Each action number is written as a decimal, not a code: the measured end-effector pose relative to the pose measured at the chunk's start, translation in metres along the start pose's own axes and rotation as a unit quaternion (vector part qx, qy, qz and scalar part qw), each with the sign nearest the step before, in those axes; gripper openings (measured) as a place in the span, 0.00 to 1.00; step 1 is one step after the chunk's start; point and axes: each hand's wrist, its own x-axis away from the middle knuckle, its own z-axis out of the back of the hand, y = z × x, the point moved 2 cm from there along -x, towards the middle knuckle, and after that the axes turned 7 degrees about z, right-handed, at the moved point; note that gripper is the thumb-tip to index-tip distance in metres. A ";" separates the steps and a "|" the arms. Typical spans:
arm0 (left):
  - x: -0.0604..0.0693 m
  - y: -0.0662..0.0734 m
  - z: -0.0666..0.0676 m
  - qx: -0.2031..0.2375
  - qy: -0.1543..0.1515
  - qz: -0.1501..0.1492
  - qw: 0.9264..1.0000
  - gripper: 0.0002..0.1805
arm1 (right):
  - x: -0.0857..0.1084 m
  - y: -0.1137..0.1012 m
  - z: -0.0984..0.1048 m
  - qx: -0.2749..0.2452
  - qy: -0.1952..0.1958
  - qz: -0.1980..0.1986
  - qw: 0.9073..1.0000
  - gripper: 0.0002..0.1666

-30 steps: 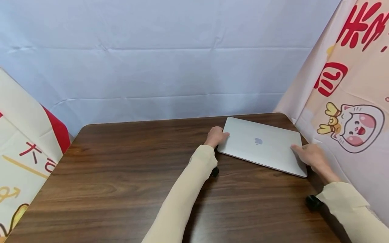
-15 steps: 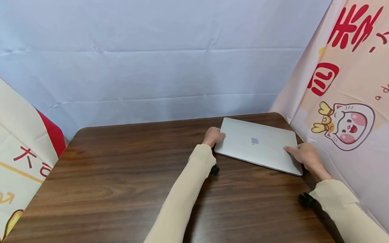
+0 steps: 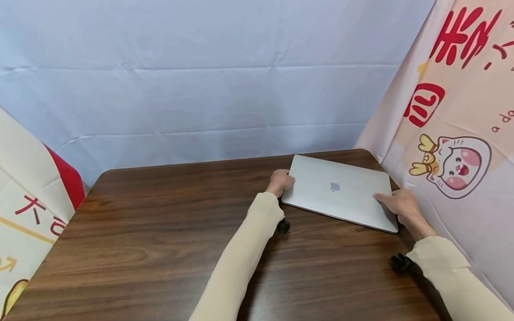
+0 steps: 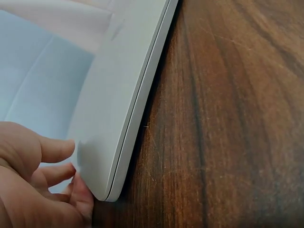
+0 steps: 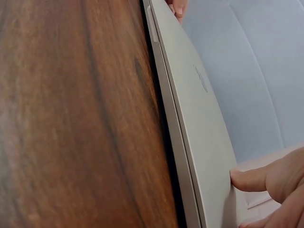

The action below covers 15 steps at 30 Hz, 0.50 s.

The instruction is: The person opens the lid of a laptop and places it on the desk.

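Note:
A closed silver laptop lies slightly askew at the back right of the wooden table. My left hand grips its left edge; in the left wrist view the thumb of that hand is on the lid and the fingers are bent at the side near the corner. On the opposite side my right hand holds the right edge, thumb on the lid. The right wrist view has this hand at the laptop's near end, its fingers partly hidden.
The brown wooden table has a rounded back corner close beyond the laptop. A pale cloth hangs behind it. Printed cloths stand at the left and at the right, the right one close to my right hand.
The head view has shifted a little, so the laptop and hands appear slightly farther left. Both hands keep their hold, and the laptop shows no clear movement on the table.

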 end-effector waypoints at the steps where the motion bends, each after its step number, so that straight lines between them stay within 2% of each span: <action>1: 0.000 0.000 -0.001 0.003 0.003 -0.003 1.000 0.24 | 0.000 0.000 0.000 -0.002 0.000 -0.004 1.000 0.31; 5: 0.004 0.001 -0.001 0.019 0.017 -0.014 1.000 0.23 | 0.003 0.001 0.001 -0.008 0.001 -0.012 1.000 0.31; 11: 0.007 0.001 0.003 0.015 0.041 -0.016 0.999 0.22 | 0.006 0.000 0.004 -0.015 0.007 -0.016 1.000 0.29; 15: 0.005 -0.002 0.004 0.012 0.053 -0.017 0.998 0.21 | 0.008 0.001 0.005 -0.025 0.014 -0.022 0.999 0.24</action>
